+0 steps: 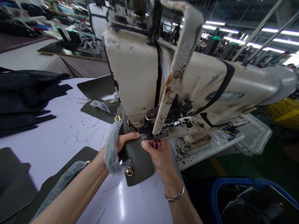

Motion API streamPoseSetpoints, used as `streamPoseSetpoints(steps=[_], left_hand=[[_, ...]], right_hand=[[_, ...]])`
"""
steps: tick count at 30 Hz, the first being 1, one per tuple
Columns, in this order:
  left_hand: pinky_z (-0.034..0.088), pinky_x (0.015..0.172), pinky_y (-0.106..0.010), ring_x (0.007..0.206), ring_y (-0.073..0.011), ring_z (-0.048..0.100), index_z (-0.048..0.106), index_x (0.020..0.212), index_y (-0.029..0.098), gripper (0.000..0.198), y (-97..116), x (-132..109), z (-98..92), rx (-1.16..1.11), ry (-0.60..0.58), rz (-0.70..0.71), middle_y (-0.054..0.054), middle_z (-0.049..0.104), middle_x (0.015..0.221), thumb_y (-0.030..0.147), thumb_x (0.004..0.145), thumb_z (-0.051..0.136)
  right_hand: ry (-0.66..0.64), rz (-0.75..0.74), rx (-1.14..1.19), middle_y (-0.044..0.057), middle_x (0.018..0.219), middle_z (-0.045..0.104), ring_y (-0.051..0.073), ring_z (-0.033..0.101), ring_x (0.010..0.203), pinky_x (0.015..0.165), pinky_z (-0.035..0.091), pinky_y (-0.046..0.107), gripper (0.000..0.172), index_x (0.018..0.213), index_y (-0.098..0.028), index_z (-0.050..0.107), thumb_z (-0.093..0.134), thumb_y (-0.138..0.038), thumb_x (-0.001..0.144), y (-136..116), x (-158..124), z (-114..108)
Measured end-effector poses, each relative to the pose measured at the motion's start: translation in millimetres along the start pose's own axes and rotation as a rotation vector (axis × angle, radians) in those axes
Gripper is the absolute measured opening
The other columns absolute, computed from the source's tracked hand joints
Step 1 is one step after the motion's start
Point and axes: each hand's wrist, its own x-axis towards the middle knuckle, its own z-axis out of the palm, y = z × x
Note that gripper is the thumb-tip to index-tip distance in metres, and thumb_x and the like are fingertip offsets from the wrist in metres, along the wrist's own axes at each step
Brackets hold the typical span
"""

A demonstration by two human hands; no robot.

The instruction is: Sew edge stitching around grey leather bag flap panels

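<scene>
A worn cream sewing machine (144, 71) leans over the white table (70, 133). Under its needle lies a dark grey leather panel (137, 158) with gold clasps wrapped in clear plastic (112, 149). My left hand (122, 141) grips the panel's left edge, thumb on top, fingers closed around it. My right hand (157, 155) pinches the panel's edge right beside the presser foot, fingers pressed together. A bracelet (175, 196) sits on my right wrist.
More dark leather panels (98, 109) lie on the table behind and at the lower left (16, 186). Black fabric (25, 96) is piled at the left. A blue-rimmed bin (245, 183) stands at the lower right. A person stands far behind the machine.
</scene>
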Motion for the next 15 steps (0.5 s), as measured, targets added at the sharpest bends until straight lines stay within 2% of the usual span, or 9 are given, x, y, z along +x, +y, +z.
streamPoseSetpoints(steps=[4,8,11,15], left_hand=[[0.057,0.050,-0.031,0.055,-0.0225,0.067,0.075,0.092,0.014,0.035,-1.1,3.7,-1.8,0.010,-0.012,-0.001,-0.010,0.074,0.073,0.031,0.062,0.082],[0.058,0.053,-0.033,0.060,-0.0257,0.070,0.074,0.099,0.015,0.043,-2.4,6.1,-3.5,-0.004,-0.017,-0.002,-0.010,0.075,0.075,0.031,0.060,0.084],[0.058,0.050,-0.036,0.058,-0.0272,0.069,0.074,0.096,0.015,0.045,-3.5,8.1,-4.5,-0.018,0.001,-0.010,-0.010,0.074,0.074,0.032,0.056,0.085],[0.051,0.043,-0.027,0.049,-0.0198,0.063,0.073,0.086,0.014,0.036,-2.8,9.0,-3.9,-0.071,0.001,-0.023,-0.009,0.072,0.067,0.029,0.056,0.086]], right_hand=[[0.023,-0.007,-0.026,-0.002,0.057,0.061,0.013,0.052,0.054,0.058,0.044,0.025,0.017,0.064,-0.016,0.071,0.075,-0.029,0.074,-4.3,1.8,1.5],[0.030,0.047,-0.003,-0.001,0.057,0.061,0.013,0.052,0.053,0.057,0.044,0.026,0.019,0.065,-0.015,0.072,0.077,-0.031,0.074,-2.8,1.1,2.2],[0.032,0.051,0.012,-0.001,0.059,0.061,0.013,0.051,0.055,0.057,0.043,0.026,0.021,0.066,-0.015,0.071,0.078,-0.034,0.073,-0.6,1.8,2.8],[0.043,0.045,0.019,-0.002,0.058,0.057,0.013,0.048,0.057,0.059,0.041,0.026,0.026,0.060,-0.016,0.066,0.079,-0.036,0.072,-2.4,3.6,4.2]])
